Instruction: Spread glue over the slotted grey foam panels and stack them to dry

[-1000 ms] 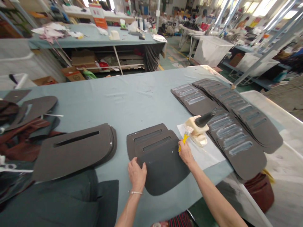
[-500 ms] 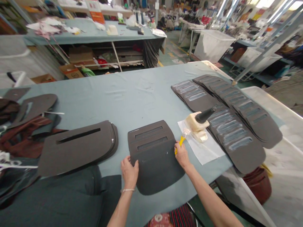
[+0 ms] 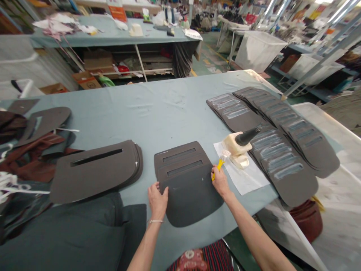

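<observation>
A dark rounded panel with two slots (image 3: 186,188) lies on the blue-green table in front of me. My left hand (image 3: 158,199) touches its left edge, thumb apart from the fingers. At the panel's right edge, my right hand (image 3: 220,181) is closed around a yellow-handled brush (image 3: 222,160), bristles up and whitish. Right of the brush, a cream container (image 3: 237,145) with a black nozzle sits on a white sheet (image 3: 249,180). Further right are stacks of slotted dark panels (image 3: 299,188), with whitish smears around the slots.
Left of me lies another stack of dark panels (image 3: 96,173) with one long slot. Dark cloth (image 3: 70,233) and reddish-brown pieces (image 3: 42,158) cover the table's left side. A white bin (image 3: 341,188) stands beyond the right edge.
The view has shifted slightly, so most things appear a little further right and higher. Both hands keep their places at the panel's edges, and the brush stays in my right hand.
</observation>
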